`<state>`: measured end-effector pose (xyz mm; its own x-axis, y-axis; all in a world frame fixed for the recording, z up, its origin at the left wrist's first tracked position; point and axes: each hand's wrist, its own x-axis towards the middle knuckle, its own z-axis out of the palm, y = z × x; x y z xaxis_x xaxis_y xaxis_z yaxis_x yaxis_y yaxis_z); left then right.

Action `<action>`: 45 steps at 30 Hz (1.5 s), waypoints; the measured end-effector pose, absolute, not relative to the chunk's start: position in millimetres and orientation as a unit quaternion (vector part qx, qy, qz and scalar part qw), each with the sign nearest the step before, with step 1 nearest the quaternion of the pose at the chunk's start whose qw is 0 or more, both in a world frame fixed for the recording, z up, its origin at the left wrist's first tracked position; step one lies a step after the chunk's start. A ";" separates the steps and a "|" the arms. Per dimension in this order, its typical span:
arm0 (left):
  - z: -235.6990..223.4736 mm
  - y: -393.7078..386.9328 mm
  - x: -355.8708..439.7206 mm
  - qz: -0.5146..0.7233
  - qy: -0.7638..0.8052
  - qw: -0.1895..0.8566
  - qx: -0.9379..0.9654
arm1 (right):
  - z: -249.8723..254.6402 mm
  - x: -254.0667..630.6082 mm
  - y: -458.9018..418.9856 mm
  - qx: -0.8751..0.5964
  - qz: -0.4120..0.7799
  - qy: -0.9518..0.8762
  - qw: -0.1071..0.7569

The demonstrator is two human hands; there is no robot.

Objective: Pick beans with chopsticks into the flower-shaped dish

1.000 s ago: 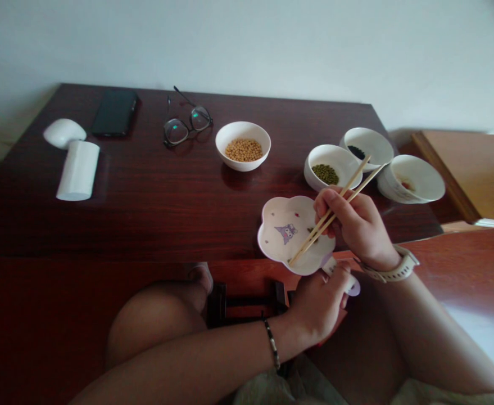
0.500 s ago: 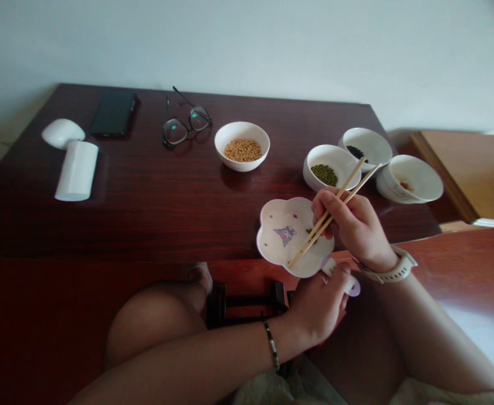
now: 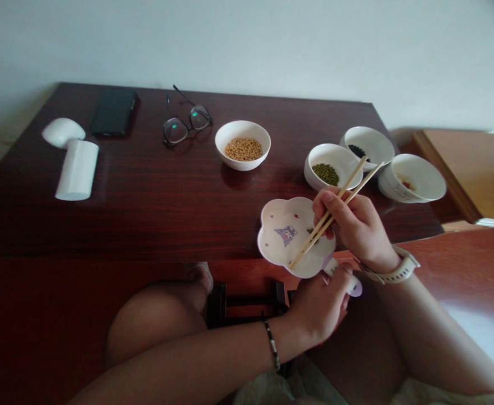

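- We see our right hand (image 3: pixel 354 225) clamped on chopsticks (image 3: pixel 309 240), tips over the plate (image 3: pixel 267 236) (cartoon-printed).
- Our left hand (image 3: pixel 318 306) grips that plate's edge.

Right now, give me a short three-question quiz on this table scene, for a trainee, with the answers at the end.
1. Which hand holds the wooden chopsticks?
2. True or false: the white bowl nearest the eyeglasses holds green beans.
3. What lies beneath the lower ends of the chopsticks? A) a phone B) a flower-shaped plate C) a spoon

Key: 1. The right hand. 2. False, it holds yellow beans. 3. B.
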<state>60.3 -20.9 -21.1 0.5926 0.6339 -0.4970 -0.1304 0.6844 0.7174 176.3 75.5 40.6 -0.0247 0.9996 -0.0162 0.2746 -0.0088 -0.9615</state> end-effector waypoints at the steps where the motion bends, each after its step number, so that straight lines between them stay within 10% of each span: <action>1: -21.1 -21.1 60.1 0.235 0.386 0.829 0.328 | 40.7 176.3 75.5 -0.561 0.435 -0.568 0.416; 45: -16.8 -19.7 60.1 0.220 0.340 0.869 0.284 | 45.1 172.1 70.2 -0.568 0.421 -0.591 0.388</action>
<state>60.1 -19.7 -16.8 0.6721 0.5753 -0.4662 -0.1887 0.7419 0.6434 172.1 70.2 45.1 -0.0519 0.9985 -0.0194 0.3447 -0.0003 -0.9387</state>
